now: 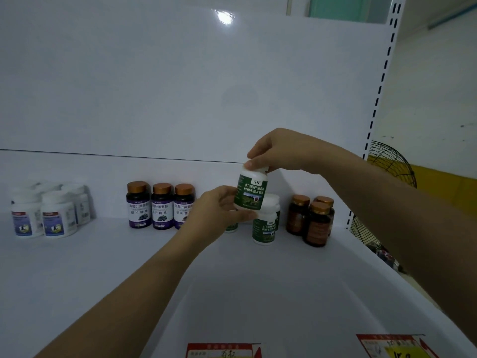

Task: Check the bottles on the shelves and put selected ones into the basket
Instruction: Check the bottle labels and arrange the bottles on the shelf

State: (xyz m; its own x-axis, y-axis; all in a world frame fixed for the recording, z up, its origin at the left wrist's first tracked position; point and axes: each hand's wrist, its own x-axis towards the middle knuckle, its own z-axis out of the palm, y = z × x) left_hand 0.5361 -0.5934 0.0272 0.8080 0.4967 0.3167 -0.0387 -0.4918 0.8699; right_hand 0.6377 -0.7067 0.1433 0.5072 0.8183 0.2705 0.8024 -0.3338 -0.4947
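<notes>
Green-label bottle (249, 196) above the shelf (103, 267), left hand (219, 213) curled round its base (right hand (278, 151) pinching its cap (260, 169))

Left hand (219, 210) bare, right hand (276, 151) bare — forearms (144, 275) bare too

A shop: a white metal display shelf (103, 254) on a slotted upright (382, 81) carries supplement bottles grouped by kind, purple-labelled bottles (161, 206) and amber bottles (316, 223), with red price labels (222, 351) along its front edge.
</notes>
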